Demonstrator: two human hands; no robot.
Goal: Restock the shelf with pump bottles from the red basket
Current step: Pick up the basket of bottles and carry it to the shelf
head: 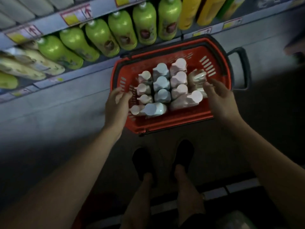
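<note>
**Down at the basket, both hands over the bottles**

Directly below the camera, the red basket sits on the floor against the foot of the shelf, with its dark handle sticking out on the right. Inside it stand the pump bottles, packed in rows with their pale caps up: a pinkish column on the left, a light blue one in the middle, another pinkish one to the right. Two bottles lie tilted along the near wall (one blue, one pink), and a further pale pack sits at the right end, too blurred to make out.

The left hand hovers over the basket's left rim, fingers loosely bent and slightly apart, holding nothing. The right hand reaches in from the right, fingers spread and relaxed just beside the blurred pack; whether they touch it cannot be told.

On the shelf above, a row of green bottles runs leftward, with yellow bottles at the right and cream-coloured ones at the left. Price labels line the shelf edges. The person's two dark shoes stand just behind the basket.
</note>
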